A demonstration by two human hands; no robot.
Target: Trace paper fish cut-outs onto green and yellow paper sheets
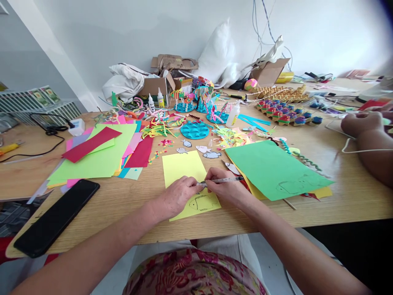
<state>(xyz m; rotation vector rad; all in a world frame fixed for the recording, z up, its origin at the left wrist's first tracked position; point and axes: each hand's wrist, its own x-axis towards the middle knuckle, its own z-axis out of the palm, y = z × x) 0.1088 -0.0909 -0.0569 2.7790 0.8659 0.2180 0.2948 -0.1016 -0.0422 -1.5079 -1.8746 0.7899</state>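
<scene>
My right hand grips a pen with a clear barrel, slanted over a yellow sheet of paper. On that sheet, below the hands, is a fish outline drawn in dark line. My left hand is over the sheet's left part, its fingers closed together at the pen's left end. Whether they hold that end or a small part of it is hidden. Just beyond the sheet lie several small paper fish cutouts. A green sheet with a faint pencil drawing is right of my right hand.
A black phone and stacked coloured papers lie left. Behind are a blue scalloped piece, paper scraps, a glue bottle and painted egg-carton pieces. Another person's hand is at the right.
</scene>
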